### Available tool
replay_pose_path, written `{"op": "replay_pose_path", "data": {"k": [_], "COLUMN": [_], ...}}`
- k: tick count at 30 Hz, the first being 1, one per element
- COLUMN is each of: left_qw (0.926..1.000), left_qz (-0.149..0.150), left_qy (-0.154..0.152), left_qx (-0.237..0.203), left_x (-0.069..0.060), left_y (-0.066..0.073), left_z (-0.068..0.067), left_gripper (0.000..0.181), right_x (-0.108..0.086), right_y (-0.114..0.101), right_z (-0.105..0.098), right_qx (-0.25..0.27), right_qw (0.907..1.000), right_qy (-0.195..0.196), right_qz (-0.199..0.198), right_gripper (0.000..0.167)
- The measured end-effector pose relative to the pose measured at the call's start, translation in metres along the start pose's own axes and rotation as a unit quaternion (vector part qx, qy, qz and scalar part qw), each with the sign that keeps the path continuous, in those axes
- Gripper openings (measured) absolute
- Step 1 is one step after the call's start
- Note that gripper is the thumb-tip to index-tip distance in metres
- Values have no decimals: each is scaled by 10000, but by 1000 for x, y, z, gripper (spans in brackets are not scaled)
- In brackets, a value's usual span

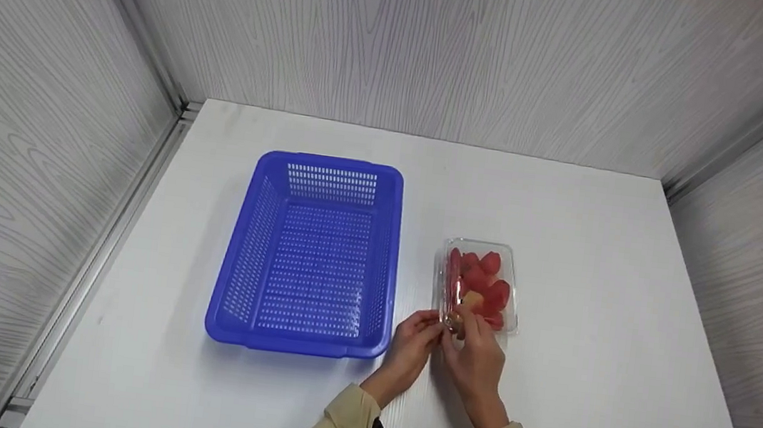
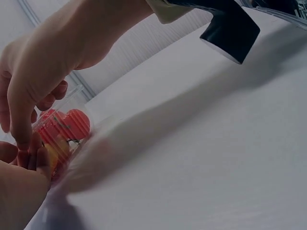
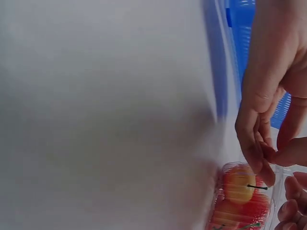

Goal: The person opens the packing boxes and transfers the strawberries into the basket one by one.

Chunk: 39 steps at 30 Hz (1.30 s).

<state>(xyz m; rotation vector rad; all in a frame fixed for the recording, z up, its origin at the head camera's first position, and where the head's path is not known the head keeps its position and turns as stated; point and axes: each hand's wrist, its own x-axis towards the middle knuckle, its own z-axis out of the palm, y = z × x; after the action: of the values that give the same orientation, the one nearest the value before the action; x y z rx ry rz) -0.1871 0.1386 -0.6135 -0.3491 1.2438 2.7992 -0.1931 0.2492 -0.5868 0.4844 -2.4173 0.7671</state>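
Note:
A clear plastic box point(image 1: 514, 294) of red fruit point(image 1: 477, 278) and a yellow one point(image 1: 472, 300) stands on the white table, its lid seemingly closed. At its near left corner, my left hand point(image 1: 411, 347) pinches the edge with bent fingers. My right hand point(image 1: 477, 363) is at the same near edge, thumb and fingers bent against it. In the left wrist view the box point(image 2: 79, 96) is partly behind both hands. The right wrist view has a yellow fruit point(image 3: 239, 185) with a dark stem below the fingers of my right hand point(image 3: 268, 96).
A blue perforated basket point(image 1: 390, 265) stands to the left of the box, with nothing in it. Wood-grained panels point(image 1: 401, 44) rise behind and at both sides of the white table point(image 1: 601, 304).

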Motion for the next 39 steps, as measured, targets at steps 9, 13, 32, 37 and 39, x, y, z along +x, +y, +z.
{"op": "replay_pose_path", "data": {"k": [9,13,32,37,39], "left_qw": [9999,10000,9997,9990,9990], "left_qz": [79,69,-143,-236,-220], "left_qy": [16,42,-161,-355,-367], "left_qx": [-63,-28,93,139,115], "left_x": [0,0,-5,-4,-2], "left_y": [0,1,0,-1,0], "left_z": [1,1,3,2,1], "left_gripper": [21,19,16,16,16], "right_x": [-6,-6,-7,-11,-13], "right_y": [4,6,13,32,42], "right_z": [5,5,-10,-21,-26], "right_qx": [176,172,188,303,414], "right_qw": [9994,9993,9983,9954,9933], "right_qy": [93,43,-370,-468,-523], "right_qz": [-287,-318,-403,-777,-948], "right_gripper": [41,37,30,39,41]}}
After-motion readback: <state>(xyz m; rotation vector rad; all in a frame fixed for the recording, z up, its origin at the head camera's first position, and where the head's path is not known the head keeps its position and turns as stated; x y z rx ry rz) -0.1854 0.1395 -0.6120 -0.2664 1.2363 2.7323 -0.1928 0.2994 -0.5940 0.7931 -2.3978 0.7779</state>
